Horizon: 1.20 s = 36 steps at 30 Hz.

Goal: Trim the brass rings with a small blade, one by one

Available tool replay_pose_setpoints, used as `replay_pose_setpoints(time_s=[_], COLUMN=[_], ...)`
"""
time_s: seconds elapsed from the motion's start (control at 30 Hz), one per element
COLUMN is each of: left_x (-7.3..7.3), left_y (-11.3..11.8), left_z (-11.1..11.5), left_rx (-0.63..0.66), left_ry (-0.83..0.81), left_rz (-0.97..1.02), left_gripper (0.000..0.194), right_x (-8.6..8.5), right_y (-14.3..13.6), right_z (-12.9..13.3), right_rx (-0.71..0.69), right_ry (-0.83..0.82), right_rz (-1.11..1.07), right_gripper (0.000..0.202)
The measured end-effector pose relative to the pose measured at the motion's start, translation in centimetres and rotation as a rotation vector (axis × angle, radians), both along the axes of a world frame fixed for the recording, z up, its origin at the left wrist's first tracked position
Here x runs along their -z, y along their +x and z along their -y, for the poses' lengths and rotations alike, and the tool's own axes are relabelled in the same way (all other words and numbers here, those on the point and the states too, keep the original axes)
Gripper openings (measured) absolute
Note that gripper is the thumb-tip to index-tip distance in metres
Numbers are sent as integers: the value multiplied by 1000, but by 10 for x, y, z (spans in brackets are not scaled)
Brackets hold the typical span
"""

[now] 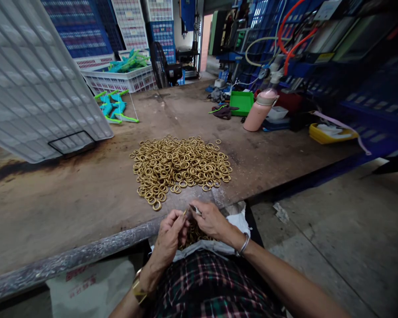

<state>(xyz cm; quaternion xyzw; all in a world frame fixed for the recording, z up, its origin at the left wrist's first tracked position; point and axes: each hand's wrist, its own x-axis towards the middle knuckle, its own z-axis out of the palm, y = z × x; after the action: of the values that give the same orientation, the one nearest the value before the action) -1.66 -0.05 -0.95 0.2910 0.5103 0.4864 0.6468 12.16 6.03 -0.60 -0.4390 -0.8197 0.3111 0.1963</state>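
Just past the table's front edge, my left hand (170, 233) pinches a brass-coloured ring (185, 212) between thumb and fingers, edge-on to me. My right hand (214, 221) is closed around a small tool with a dark pointed tip (193, 207), which looks like a short blade. The tip is close to the ring; whether they touch I cannot tell. Beneath both hands, more rings (195, 234) lie in a pale sack (240, 218) on my lap. A large pile of loose brass rings (182, 161) is spread on the table ahead.
A tall translucent crate (36, 84) stands at left on the wooden table (96, 194). Teal-and-green plastic bows (114, 107) lie beside it. Further right are a green tray (241, 104), a pink bottle (259, 112) and a yellow tray (330, 134). A black fan (161, 66) stands behind.
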Motion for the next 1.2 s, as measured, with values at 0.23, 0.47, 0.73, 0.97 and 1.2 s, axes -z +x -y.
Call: replay_pose_setpoints(time_s=[0.23, 0.47, 0.73, 0.97, 1.2], left_x=[-1, -2, -16, -8, -9], left_y=[0, 2, 4, -11, -25], left_z=[0, 1, 8, -1, -4], left_rx=[14, -15, 34, -202, -252], left_ry=[34, 99, 105, -6, -133], left_rz=[-117, -199, 18, 311, 523], left_gripper=[30, 33, 28, 22, 19], right_x=[-8, -9, -3, 3, 6], right_y=[-3, -5, -16, -45, -58], right_z=[7, 4, -8, -36, -40], right_rx=[-122, -161, -42, 94, 99], right_ry=[32, -18, 27, 157, 190], right_rz=[237, 321, 401, 391, 465], right_gripper=[20, 25, 26, 20, 22])
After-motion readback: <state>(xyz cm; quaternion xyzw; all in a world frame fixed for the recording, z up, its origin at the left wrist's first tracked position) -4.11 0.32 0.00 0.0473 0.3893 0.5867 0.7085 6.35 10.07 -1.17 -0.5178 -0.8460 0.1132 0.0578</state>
